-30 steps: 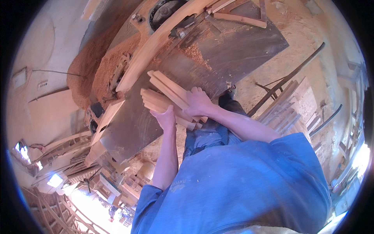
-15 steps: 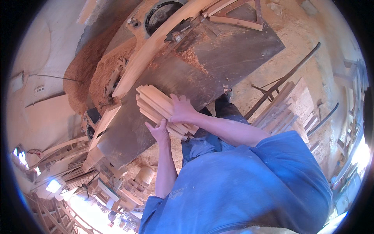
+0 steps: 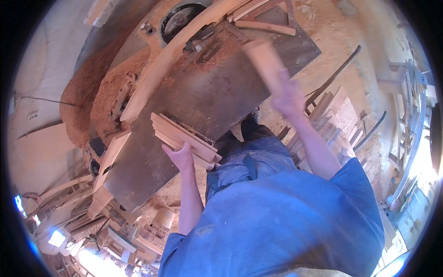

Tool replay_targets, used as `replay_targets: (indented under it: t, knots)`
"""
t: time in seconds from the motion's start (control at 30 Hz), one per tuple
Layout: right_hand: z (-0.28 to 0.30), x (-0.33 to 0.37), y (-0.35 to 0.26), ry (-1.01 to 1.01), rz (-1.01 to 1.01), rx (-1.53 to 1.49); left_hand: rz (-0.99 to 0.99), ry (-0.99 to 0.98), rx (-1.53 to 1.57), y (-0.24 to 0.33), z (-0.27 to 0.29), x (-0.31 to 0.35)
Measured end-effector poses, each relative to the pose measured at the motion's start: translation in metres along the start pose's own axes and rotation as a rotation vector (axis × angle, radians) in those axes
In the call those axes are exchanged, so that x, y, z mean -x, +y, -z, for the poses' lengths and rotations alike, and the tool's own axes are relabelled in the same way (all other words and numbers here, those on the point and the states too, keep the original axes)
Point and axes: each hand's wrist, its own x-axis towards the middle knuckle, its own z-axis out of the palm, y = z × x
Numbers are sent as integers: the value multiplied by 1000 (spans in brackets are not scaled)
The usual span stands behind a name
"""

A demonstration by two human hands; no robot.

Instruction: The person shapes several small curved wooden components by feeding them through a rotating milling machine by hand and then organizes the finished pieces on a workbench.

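Observation:
A stack of several pale wooden boards (image 3: 184,141) lies slantwise at the near edge of the dark metal machine table (image 3: 194,94). My left hand (image 3: 182,158) grips the near side of this stack, thumb pointing out to the left, some fingers hidden by the wood. Out to the right, my right hand (image 3: 290,99) is closed around the end of a single wooden board (image 3: 264,62), which tilts up and away over the table's right part. Both that board and the right hand are smeared by motion.
A long curved wooden piece (image 3: 159,76) runs along the table's far side, beside a round machine opening (image 3: 182,22) and sawdust heaps (image 3: 80,106). A triangular wooden frame (image 3: 267,21) lies at the far corner. More boards (image 3: 332,117) are piled on the right, near a curved bar (image 3: 339,71).
My right hand has left the stack and swung right and away, carrying one board. My left hand stays at the stack. The whole view has shifted slightly.

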Motion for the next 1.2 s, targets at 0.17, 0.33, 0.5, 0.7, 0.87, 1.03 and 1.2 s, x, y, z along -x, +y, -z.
replay_targets:
  t: [0.17, 0.33, 0.5, 0.7, 0.87, 1.03, 1.2]
  knots:
    - [49, -2, 98, 226, -311, -92, 41, -188, 196, 33, -4, 14]
    - [47, 6, 59, 194, -211, -84, -263, -445, 183, 93, -76, 19]
    - [1, -10, 5, 82, -131, 181, -381, -478, -397, 163, -179, 56]
    - [4, -18, 1, 63, -62, 106, -384, -476, -664, 190, -227, 87]
    - [-6, -15, 7, -14, -192, -753, -485, -434, -404, 148, -236, 79]
    - [-28, 2, 7, -54, -207, -784, -562, -463, -461, 130, -226, 83]
    - [-39, 32, -3, -109, -433, -923, -432, -438, -505, 128, -216, 84]
